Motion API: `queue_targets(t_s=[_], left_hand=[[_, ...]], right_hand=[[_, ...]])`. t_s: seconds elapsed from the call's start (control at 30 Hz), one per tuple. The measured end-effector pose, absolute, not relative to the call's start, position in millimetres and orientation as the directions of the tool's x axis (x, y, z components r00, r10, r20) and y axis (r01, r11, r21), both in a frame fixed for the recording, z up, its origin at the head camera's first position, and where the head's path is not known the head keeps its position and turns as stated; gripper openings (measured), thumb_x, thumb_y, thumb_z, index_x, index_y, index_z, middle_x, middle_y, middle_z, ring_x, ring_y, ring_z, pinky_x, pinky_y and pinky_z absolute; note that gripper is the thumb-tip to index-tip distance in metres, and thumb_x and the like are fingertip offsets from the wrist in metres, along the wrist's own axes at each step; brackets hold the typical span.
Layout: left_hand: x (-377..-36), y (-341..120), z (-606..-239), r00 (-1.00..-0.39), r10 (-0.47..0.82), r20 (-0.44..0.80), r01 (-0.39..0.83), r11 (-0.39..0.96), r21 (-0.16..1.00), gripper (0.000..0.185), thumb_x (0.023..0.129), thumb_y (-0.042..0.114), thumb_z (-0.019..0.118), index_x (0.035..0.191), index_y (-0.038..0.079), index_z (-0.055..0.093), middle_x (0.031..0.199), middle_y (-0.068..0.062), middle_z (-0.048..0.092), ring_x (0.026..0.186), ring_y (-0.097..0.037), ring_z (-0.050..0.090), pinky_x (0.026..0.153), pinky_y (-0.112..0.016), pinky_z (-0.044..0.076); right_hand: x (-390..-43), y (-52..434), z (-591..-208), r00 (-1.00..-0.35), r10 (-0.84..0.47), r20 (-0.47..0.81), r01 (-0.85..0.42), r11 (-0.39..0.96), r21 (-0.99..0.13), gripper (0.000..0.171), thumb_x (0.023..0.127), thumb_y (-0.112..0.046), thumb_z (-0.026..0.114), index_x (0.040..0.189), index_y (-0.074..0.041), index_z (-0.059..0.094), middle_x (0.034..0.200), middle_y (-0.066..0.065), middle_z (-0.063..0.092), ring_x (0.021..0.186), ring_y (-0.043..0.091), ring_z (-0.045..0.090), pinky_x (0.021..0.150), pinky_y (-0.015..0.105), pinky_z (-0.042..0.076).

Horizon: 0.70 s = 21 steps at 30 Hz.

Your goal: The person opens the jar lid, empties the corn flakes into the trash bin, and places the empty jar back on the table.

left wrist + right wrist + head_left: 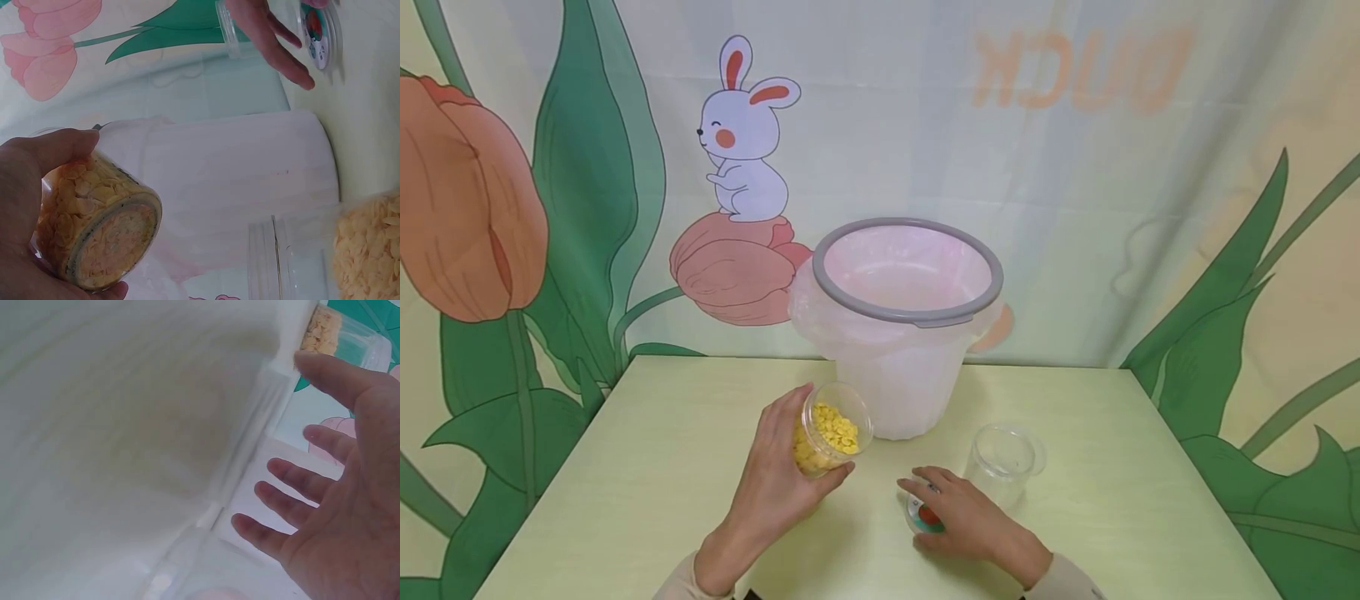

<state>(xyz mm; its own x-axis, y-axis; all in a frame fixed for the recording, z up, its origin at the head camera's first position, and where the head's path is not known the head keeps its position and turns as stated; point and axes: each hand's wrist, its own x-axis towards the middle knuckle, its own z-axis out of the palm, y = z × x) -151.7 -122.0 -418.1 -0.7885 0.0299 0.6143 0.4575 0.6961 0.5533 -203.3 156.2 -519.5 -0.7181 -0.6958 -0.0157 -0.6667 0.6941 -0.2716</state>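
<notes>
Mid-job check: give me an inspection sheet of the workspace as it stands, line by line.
Surface: pale green table, no spills seen.
Job's things: clear jar of yellow flakes, lid off, tilted, lifted in the left hand; round lid flat on the table under the right hand; empty clear jar upright beside it.
Clutter: nothing seen.
Hands: left grips the flake jar; right lies with straight fingers over the lid.
Cables: nothing seen.
Surroundings: bag-lined bin with grey rim at the table's back; printed curtain with rabbit and tulips behind.
</notes>
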Motion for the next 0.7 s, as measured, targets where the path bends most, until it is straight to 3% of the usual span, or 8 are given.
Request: queue_targets(t_s=[0.43, 0.7], left_hand=[[-151.9, -123.8, -417.8, -0.775, 0.038, 0.631, 0.474, 0.696, 0.54, 0.108, 0.055, 0.024, 0.096, 0.146, 0.011, 0.039, 0.137, -0.009, 0.05, 0.126, -0.024, 0.047, 0.102, -0.051, 0.047], [-150.7, -125.4, -415.8, -0.771, 0.039, 0.636, 0.478, 0.696, 0.536, 0.108, 0.055, 0.024, 0.095, 0.146, 0.011, 0.038, 0.138, -0.009, 0.05, 0.126, -0.024, 0.047, 0.103, -0.051, 0.047]], right_hand=[[-194.4, 149.7, -497.7, -0.707, -0.691, 0.151, -0.707, 0.678, -0.203, 0.068, 0.093, -0.066, 0.046, 0.151, -0.033, 0.036, 0.156, 0.004, 0.039, 0.142, 0.031, 0.039, 0.111, 0.051, 0.041], [-190.7, 148.3, -482.1, -0.682, -0.7, 0.212, -0.731, 0.667, -0.148, 0.067, 0.093, -0.067, 0.046, 0.151, -0.034, 0.037, 0.156, 0.0, 0.037, 0.144, 0.025, 0.036, 0.116, 0.05, 0.034]])
